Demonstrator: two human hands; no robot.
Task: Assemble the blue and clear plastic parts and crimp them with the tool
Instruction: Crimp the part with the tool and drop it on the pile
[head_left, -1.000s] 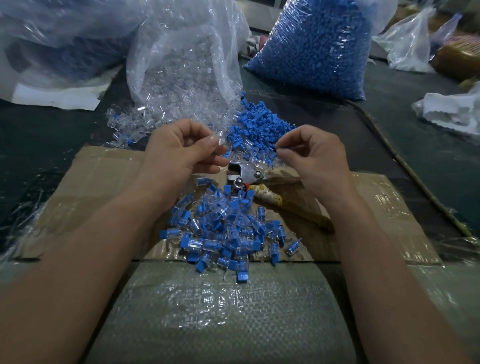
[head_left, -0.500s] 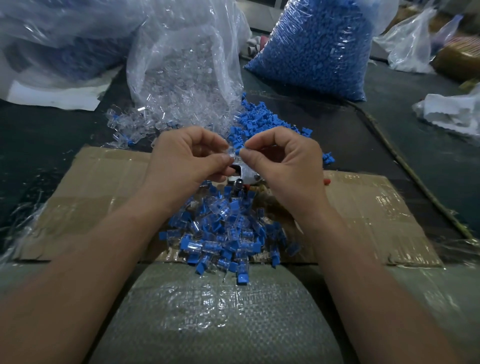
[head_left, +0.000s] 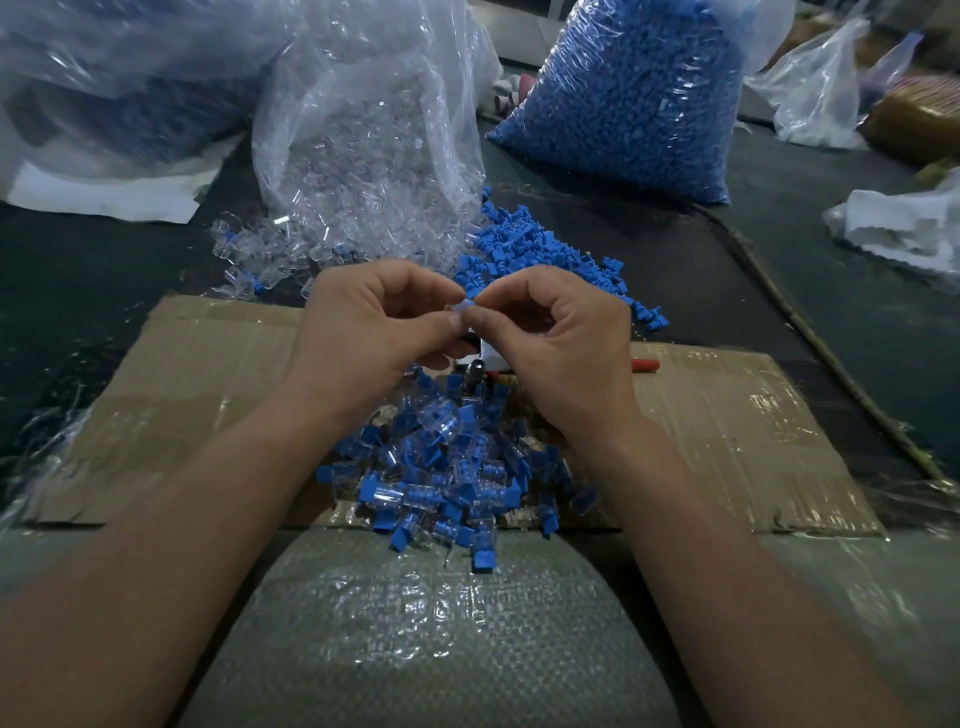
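Both hands meet above the middle of the work area, fingers curled. The left hand (head_left: 374, 322) and the right hand (head_left: 561, 343) each pinch, between thumb and forefinger, the same small clear plastic part (head_left: 464, 306), so their fingertips touch around it. Whether a blue piece already sits inside it cannot be told. Directly below the hands, on a flat brown sheet of cardboard (head_left: 208, 374), lies a heap of joined blue-and-clear plastic pieces (head_left: 447, 467), with a few spilling over the sheet's near edge. The metal crimping tool (head_left: 475, 371) lies on the cardboard under the hands and is mostly hidden; its dark head shows between the wrists, and a red handle tip pokes out to the right. Behind the hands, a loose pile of small blue plastic parts (head_left: 530, 254) spreads over the dark counter (head_left: 753, 291). Just left of it, a crumpled transparent bag of clear plastic parts (head_left: 363, 156) spills some of them onto the counter. A full bag of blue plastic parts (head_left: 623, 104) stands farther back on the right. A grey woven sack (head_left: 426, 649) fills the foreground between the forearms.
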